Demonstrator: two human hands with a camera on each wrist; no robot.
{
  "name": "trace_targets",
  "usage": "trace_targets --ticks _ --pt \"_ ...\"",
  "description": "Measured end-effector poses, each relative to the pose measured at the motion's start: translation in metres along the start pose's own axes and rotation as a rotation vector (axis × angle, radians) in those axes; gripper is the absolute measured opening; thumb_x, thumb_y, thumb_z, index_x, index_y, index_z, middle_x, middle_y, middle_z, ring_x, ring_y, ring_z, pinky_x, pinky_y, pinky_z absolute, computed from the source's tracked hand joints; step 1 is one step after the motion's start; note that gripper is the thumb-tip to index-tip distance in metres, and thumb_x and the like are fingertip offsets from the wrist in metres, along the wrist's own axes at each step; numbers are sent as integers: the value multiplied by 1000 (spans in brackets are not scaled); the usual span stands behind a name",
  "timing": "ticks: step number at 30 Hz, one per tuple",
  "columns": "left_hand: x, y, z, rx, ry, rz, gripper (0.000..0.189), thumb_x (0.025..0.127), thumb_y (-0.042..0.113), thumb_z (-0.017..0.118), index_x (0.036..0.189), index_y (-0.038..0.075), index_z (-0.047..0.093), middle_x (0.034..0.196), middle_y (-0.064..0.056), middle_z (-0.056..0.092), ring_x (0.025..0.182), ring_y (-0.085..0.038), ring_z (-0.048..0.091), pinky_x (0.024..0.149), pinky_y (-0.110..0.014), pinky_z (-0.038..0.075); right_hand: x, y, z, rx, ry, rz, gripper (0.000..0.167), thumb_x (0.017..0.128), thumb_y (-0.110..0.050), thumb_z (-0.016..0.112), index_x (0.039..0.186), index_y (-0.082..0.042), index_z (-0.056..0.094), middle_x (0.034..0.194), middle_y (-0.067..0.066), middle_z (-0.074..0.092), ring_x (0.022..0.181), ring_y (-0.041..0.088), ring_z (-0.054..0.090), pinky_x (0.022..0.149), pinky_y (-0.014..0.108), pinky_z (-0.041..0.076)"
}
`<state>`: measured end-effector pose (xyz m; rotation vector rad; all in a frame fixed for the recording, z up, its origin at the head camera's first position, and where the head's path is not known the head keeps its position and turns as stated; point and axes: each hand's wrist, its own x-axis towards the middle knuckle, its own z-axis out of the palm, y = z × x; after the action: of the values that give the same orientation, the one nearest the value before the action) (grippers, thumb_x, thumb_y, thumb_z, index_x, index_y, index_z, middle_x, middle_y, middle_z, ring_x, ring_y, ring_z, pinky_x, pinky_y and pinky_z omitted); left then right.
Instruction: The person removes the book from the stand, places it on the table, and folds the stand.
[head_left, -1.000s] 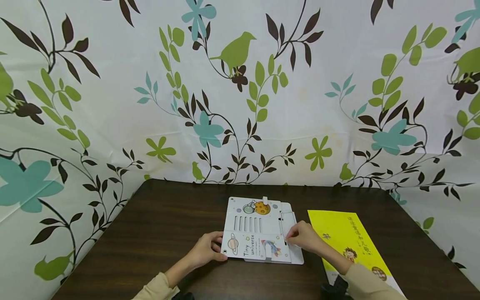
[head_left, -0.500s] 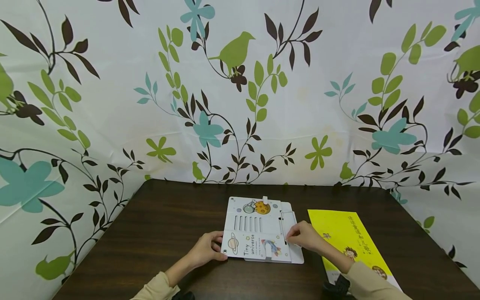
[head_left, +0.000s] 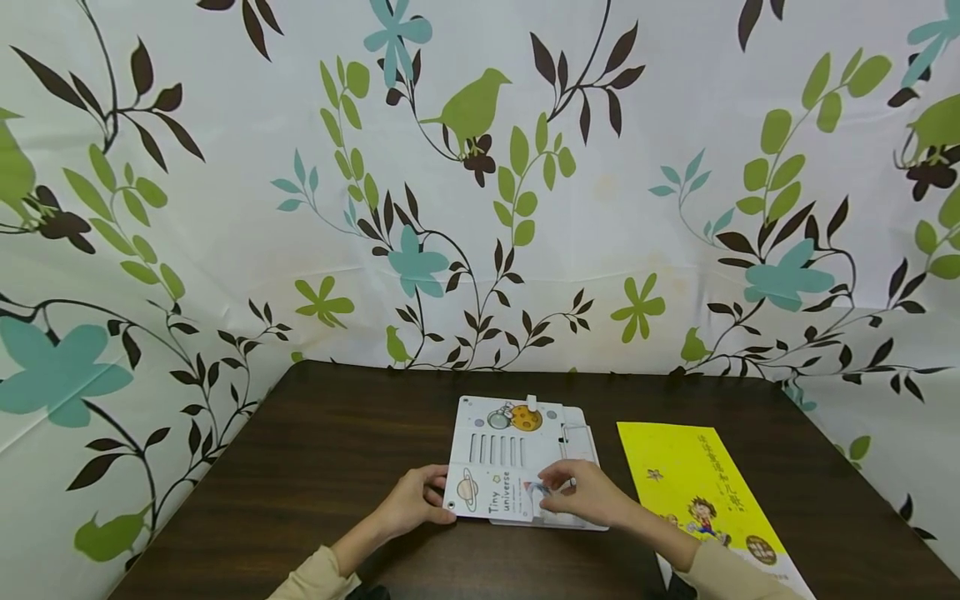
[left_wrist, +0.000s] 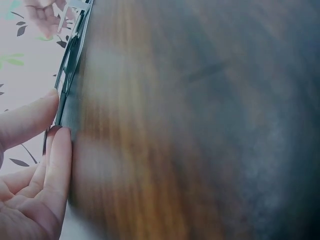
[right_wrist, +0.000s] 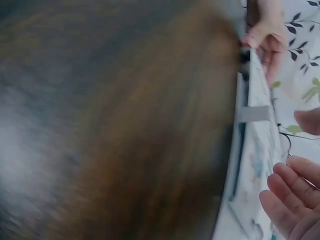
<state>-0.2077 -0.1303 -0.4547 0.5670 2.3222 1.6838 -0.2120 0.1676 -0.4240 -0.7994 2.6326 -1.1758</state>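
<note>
A white folding book stand (head_left: 498, 475) printed with planets and "Tiny universe" lies flat on the dark wooden table (head_left: 360, 417). My left hand (head_left: 411, 504) pinches its lower left edge; the left wrist view shows the thumb on one face and the fingers (left_wrist: 60, 155) on the other. Over the stand's lower right part is my right hand (head_left: 588, 493), covering some of the rocket picture. In the right wrist view, its thumb and loosely bent fingers (right_wrist: 280, 205) are apart with nothing between them. A pale page clip (right_wrist: 256, 114) sticks out at the stand's near edge.
A yellow book (head_left: 667, 454) with cartoon figures lies to the right of the stand, partly under the right forearm. A second clip (head_left: 532, 403) sits at the stand's top edge. Behind the table hangs a leaf-and-bird patterned cloth (head_left: 600, 208).
My right hand has moved left from the stand's right panel to the lower clip area, its thumb and fingers spreading apart. My left hand keeps its hold on the left edge.
</note>
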Motion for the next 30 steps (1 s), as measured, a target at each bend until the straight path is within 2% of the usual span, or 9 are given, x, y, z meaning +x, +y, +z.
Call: trace_targets --ticks 5,12,22,30 --pt "0 1 0 -4 2 -6 67 63 -9 75 121 -18 43 91 -11 58 73 -18 58 58 -21 49 -4 2 8 11 -9 -10 34 75 -23 71 100 -1 65 91 3 62 83 16 57 75 28 51" --pt "-1 2 0 -7 -2 -6 67 63 -9 75 121 -19 43 91 -11 57 73 -18 57 58 -21 49 -5 3 12 -12 -12 -22 33 73 -24 74 97 -3 65 93 0 62 85 14 57 79 27 49" --pt "-1 2 1 -7 -6 -1 66 62 -10 75 120 -19 44 90 -11 58 72 -18 57 57 -21 49 -3 6 15 -72 17 -43 32 70 -25 77 92 -6 65 88 -2 62 81 9 56 74 24 50" --pt "-1 1 -1 -7 -4 15 66 62 -11 75 119 -19 44 90 -12 58 70 -15 57 57 -21 49 1 6 11 -52 -24 -41 28 71 -22 76 91 -5 66 85 -3 62 77 9 54 74 21 50"
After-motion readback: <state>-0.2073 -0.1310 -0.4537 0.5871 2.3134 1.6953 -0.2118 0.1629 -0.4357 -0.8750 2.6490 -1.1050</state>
